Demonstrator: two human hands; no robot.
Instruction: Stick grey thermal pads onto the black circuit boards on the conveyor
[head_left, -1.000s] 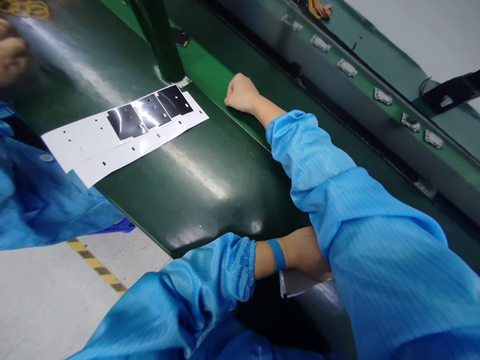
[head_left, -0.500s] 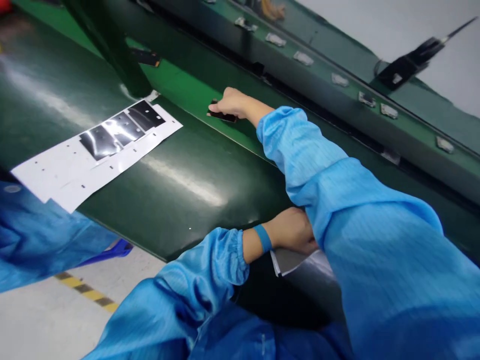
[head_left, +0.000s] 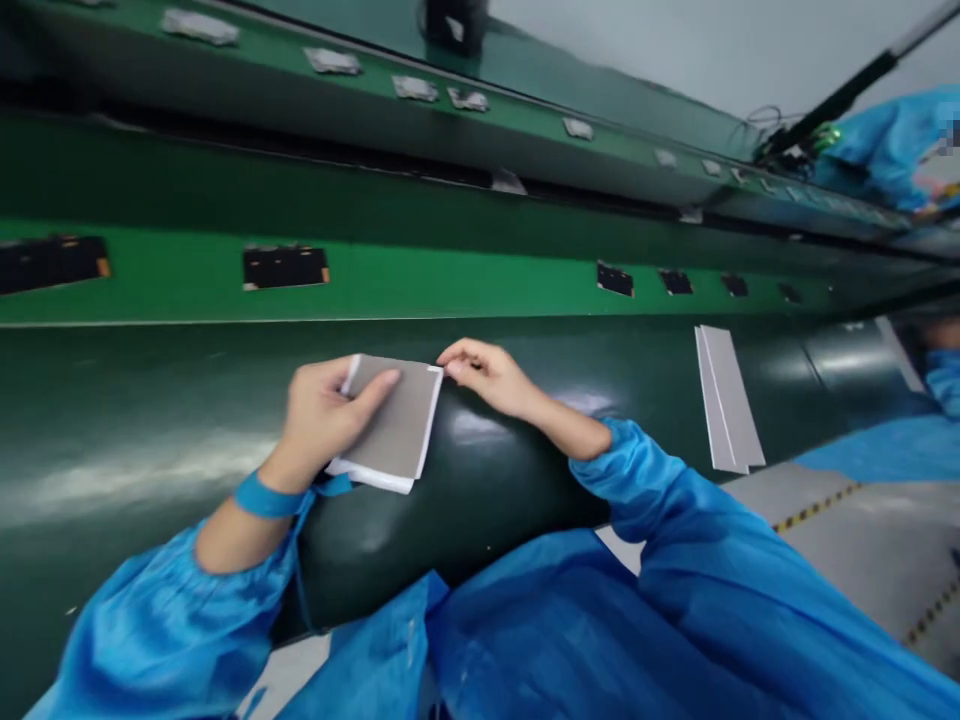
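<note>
My left hand (head_left: pixel 322 415) holds a stack of grey sheets with white edges (head_left: pixel 394 420), its thumb lying on top. At the stack's upper right corner is my right hand (head_left: pixel 487 375), its thumb and forefinger pinched close to the white corner. Whether a sheet's edge is between those fingertips is too small to tell. Beyond my hands, on the bright green strip (head_left: pixel 450 285), lie a black flat part (head_left: pixel 285 267) to the left and another black part (head_left: pixel 615 279) to the right.
Grey strips with white edges (head_left: pixel 727 400) lie on the dark green table (head_left: pixel 525 480) at the right. Small silvery pieces (head_left: pixel 334 62) line the raised ledge. A person in blue sleeves (head_left: pixel 892 140) is at the far right, near a black stand (head_left: pixel 840 100).
The view has swung to the right. My right hand has let go of the black part and come back beside my left hand, which now holds the grey stack up in plain sight.
</note>
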